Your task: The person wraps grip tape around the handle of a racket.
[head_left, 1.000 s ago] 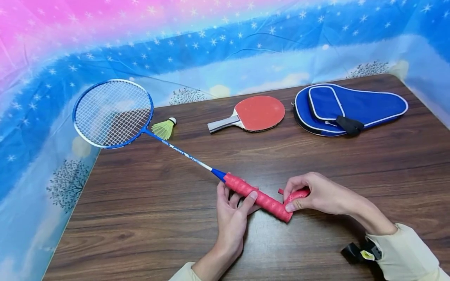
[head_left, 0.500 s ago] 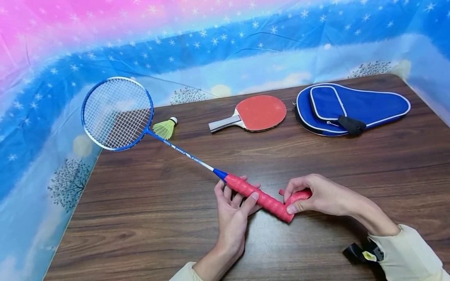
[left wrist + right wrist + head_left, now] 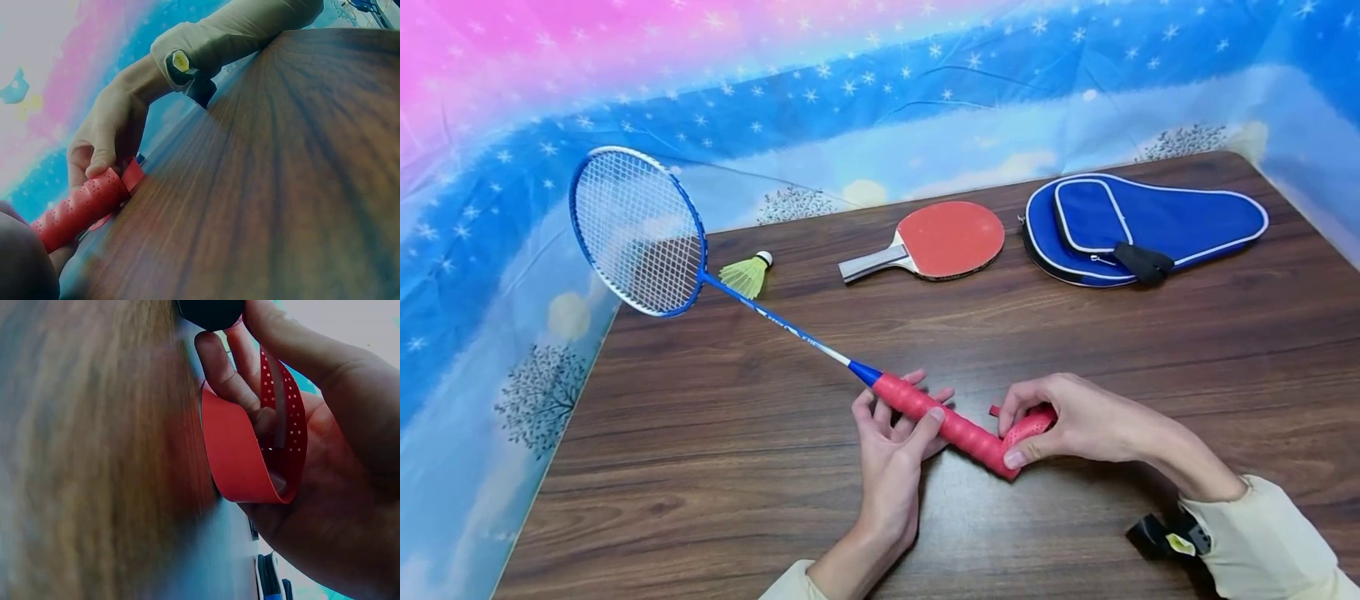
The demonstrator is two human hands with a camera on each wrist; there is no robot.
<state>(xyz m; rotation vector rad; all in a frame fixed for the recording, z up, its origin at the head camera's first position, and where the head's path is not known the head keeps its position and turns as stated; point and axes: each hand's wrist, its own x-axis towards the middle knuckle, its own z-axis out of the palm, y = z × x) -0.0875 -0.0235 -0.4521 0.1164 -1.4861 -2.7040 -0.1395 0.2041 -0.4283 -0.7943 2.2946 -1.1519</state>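
A blue and white badminton racket (image 3: 778, 323) slants across the head view, its head raised at the far left. Red perforated grip tape (image 3: 231, 450) wraps its handle, and a loose length curls away from the butt end. My left hand (image 3: 887, 458) holds the handle from below, thumb on top and fingertips showing beyond it. At the butt, my right hand (image 3: 1075, 421) pinches the tape, its thumb against the handle's end. In the right wrist view the loose tape hangs as a loop beside the fingers, close to the table.
Behind the racket's shaft lies a yellow-green shuttlecock (image 3: 747, 275). A red table tennis paddle (image 3: 951, 240) and a blue paddle case (image 3: 1180, 223) lie along the back of the wooden table (image 3: 700, 492). Patterned cloth (image 3: 850, 108) hangs around the table.
The racket has rolled about its shaft in my left hand, so its strung head looks narrower and more tilted. My right hand keeps its pinch on the tape with little movement.
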